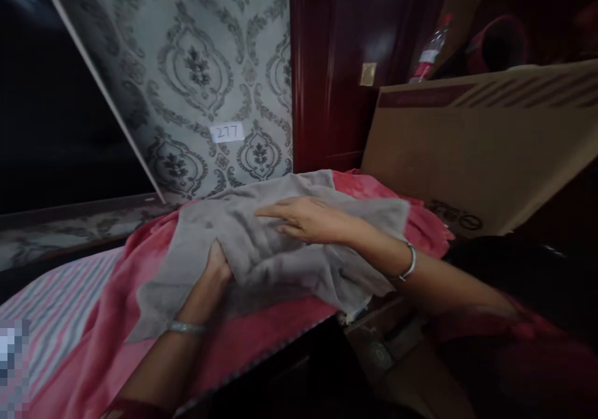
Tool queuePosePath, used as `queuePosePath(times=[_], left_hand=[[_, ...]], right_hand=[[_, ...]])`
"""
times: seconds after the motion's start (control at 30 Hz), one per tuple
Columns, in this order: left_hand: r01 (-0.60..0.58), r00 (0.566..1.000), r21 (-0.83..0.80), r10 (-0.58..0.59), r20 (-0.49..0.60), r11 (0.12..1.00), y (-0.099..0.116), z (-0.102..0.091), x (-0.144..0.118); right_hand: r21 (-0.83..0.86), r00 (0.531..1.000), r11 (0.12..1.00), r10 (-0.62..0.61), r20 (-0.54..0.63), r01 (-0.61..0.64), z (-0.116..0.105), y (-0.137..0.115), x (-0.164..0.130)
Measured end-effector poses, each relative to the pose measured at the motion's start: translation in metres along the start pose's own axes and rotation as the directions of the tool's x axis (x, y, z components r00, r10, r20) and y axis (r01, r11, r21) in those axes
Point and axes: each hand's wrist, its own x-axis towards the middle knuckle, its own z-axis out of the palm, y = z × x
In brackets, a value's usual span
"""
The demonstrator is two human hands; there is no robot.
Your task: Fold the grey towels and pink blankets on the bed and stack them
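A grey towel (243,232) lies spread over a pink blanket (261,338) on a bed. My right hand (303,218) rests flat on top of the towel, fingers together and pointing left. My left hand (215,266) is tucked under a fold of the towel at its near edge, so its fingers are hidden. Both wrists wear a silver bangle.
A large cardboard box (467,157) leans at the right, next to the bed. Behind stand patterned wallpaper with a tag reading 277 (227,132), a dark red door (336,64) and a plastic bottle (428,51). A striped sheet (56,307) shows at the left.
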Motion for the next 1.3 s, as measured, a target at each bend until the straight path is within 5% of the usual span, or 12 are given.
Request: queuePosePath(times=[0.13, 0.23, 0.3, 0.4, 0.53, 0.63, 0.77, 0.93, 1.0, 1.13, 1.23, 1.3], left_hand=[[0.137, 0.970, 0.036, -0.127, -0.206, 0.990, -0.008, -0.077, -0.018], [0.090, 0.958, 0.187, -0.034, -0.286, 0.978, -0.012, -0.087, -0.031], [-0.070, 0.944, 0.444, 0.203, -0.260, 0.893, -0.014, -0.076, -0.040], [-0.373, 0.898, 0.773, 0.408, 0.163, 0.513, -0.026, -0.049, -0.057], [-0.605, 0.782, 0.781, -0.071, 0.620, 0.155, -0.051, -0.015, -0.077], [-0.685, 0.710, 0.729, -0.231, 0.665, -0.007, -0.064, 0.004, -0.084], [-0.759, 0.642, 0.650, -0.224, 0.733, -0.049, -0.079, 0.036, -0.090], [-0.726, 0.688, 0.659, -0.187, 0.702, -0.196, -0.107, 0.075, -0.094], [-0.712, 0.702, 0.681, -0.182, 0.688, -0.172, -0.104, 0.079, -0.094], [-0.621, 0.780, 0.765, 0.039, 0.624, 0.169, -0.056, 0.054, -0.101], [-0.379, 0.904, 0.856, 0.339, 0.261, 0.351, -0.002, 0.008, -0.115], [-0.248, 0.859, 0.837, 0.510, -0.043, 0.489, 0.027, -0.033, -0.126]], right_hand=[[0.055, 0.946, 0.947, 0.321, -0.056, -0.318, 0.085, 0.067, -0.041], [0.052, 0.883, 0.882, 0.467, 0.046, -0.469, 0.130, 0.104, -0.087], [0.066, 0.860, 0.857, 0.507, 0.064, -0.511, 0.151, 0.111, -0.116], [0.101, 0.866, 0.862, 0.500, -0.001, -0.497, 0.168, 0.101, -0.145], [0.097, 0.848, 0.849, 0.526, -0.070, -0.519, 0.172, 0.081, -0.157], [0.082, 0.833, 0.837, 0.547, -0.084, -0.541, 0.171, 0.073, -0.157], [0.078, 0.816, 0.824, 0.566, -0.114, -0.561, 0.173, 0.074, -0.156], [0.043, 0.771, 0.788, 0.610, -0.179, -0.614, 0.179, 0.074, -0.155], [0.066, 0.768, 0.789, 0.611, -0.192, -0.611, 0.179, 0.073, -0.157], [0.161, 0.775, 0.802, 0.597, -0.207, -0.575, 0.178, 0.074, -0.164], [0.229, 0.774, 0.812, 0.582, -0.248, -0.537, 0.179, 0.076, -0.168], [0.266, 0.755, 0.815, 0.578, -0.308, -0.515, 0.181, 0.074, -0.171]])
